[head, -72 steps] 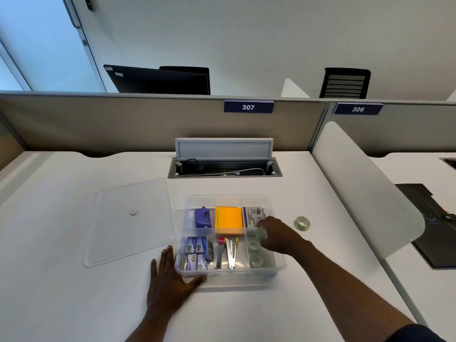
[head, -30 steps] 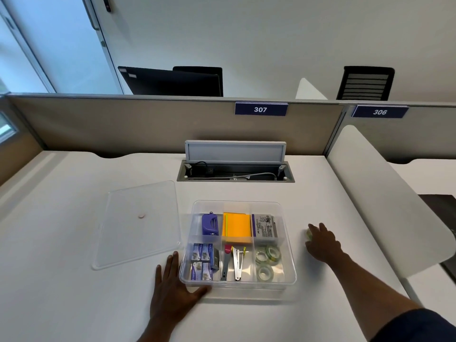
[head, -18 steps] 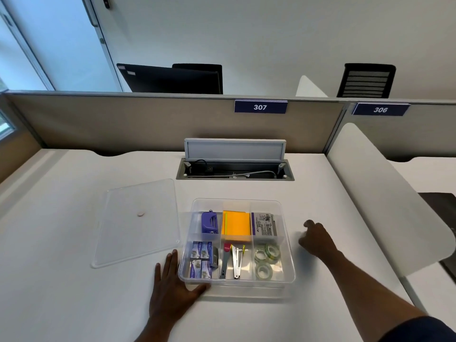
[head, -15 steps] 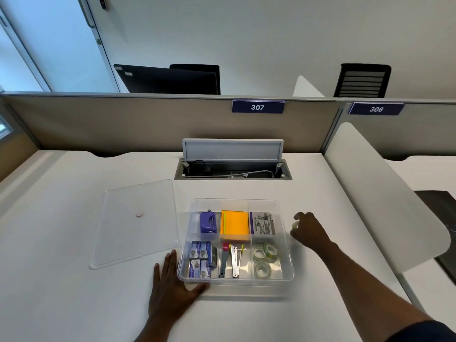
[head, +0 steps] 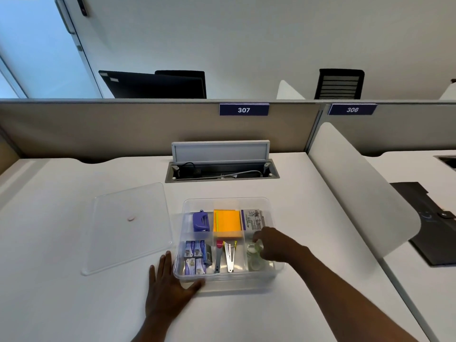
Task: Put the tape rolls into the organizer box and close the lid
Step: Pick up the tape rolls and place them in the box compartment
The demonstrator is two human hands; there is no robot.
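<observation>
The clear organizer box (head: 223,280) stands open on the white desk, its compartments holding small stationery. My right hand (head: 275,245) reaches over the right wall into the front right compartment, fingers curled around a clear greenish tape roll (head: 255,247). Another tape roll (head: 255,264) lies under it in the same compartment; the hand hides part of that section. My left hand (head: 167,290) lies flat on the desk with fingers apart, thumb against the box's front left corner. The clear lid (head: 128,225) lies flat to the left of the box.
A cable hatch (head: 222,171) with its flap raised sits behind the box. A beige partition runs along the back. A white curved divider (head: 357,183) stands to the right, with a black folder (head: 429,223) on the neighbouring desk.
My right hand picked up the loose tape roll from the desk right of the box and carried it left into the front right compartment. My left hand stayed put.
</observation>
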